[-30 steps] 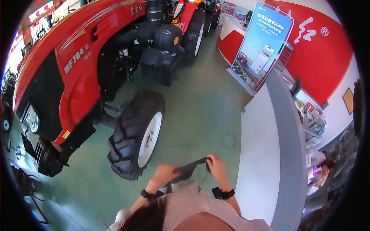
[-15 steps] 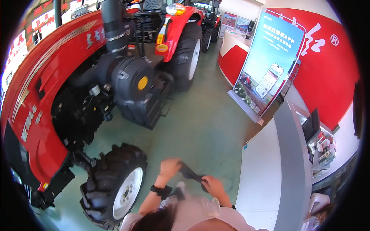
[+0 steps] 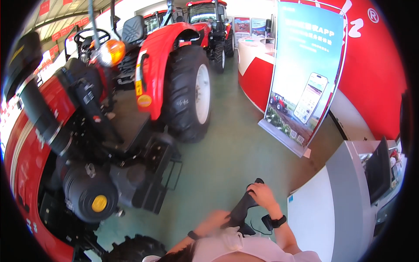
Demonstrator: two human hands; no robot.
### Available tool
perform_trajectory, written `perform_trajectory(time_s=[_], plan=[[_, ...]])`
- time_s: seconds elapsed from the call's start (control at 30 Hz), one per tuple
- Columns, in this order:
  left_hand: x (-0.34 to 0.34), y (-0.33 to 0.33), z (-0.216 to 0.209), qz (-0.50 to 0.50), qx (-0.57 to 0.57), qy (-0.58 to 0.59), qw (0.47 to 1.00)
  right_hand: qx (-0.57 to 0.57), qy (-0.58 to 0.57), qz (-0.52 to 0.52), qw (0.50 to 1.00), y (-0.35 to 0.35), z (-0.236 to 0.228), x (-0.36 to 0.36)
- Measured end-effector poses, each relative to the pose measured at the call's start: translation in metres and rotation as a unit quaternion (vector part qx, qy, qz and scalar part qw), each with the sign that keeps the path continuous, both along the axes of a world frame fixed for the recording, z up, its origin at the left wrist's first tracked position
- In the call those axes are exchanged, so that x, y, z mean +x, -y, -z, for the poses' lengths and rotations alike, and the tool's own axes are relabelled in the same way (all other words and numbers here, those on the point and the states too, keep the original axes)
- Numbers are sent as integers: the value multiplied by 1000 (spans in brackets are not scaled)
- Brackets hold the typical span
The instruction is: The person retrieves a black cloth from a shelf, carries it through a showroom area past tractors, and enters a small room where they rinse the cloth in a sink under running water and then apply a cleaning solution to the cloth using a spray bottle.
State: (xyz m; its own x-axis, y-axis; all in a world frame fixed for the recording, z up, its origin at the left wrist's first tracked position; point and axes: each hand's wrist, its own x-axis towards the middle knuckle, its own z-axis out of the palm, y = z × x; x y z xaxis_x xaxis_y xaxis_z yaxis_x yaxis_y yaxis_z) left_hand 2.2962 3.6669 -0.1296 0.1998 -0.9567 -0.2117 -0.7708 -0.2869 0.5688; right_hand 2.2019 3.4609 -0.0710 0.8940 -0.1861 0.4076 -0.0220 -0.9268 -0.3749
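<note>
1. the right hand (image 3: 262, 194) grasps the far end of a dark cloth (image 3: 240, 211).
2. the left hand (image 3: 217, 220), blurred, seems clenched on its near left end.
3. the dark cloth is near, between a red tractor (image 3: 152, 87) left and a counter (image 3: 310, 216) right.

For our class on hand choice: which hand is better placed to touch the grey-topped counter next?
Probably the right hand: it is nearer the grey-topped counter, while the left hand lies farther across. However, the right grips the dark strip.
</note>
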Motion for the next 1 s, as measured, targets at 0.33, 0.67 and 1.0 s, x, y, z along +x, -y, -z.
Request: perform_trajectory(time_s=[0.33,0.67,1.0], plan=[[177,153,-51,-274,-109,83,952,172,-114,4,978,97,21,87],[290,271,-14,-100,50,14,994,131,-138,128,973,249,27,199],[383,429,-51,-80,-47,-84,992,38,7,214,976,388,-22,331]])
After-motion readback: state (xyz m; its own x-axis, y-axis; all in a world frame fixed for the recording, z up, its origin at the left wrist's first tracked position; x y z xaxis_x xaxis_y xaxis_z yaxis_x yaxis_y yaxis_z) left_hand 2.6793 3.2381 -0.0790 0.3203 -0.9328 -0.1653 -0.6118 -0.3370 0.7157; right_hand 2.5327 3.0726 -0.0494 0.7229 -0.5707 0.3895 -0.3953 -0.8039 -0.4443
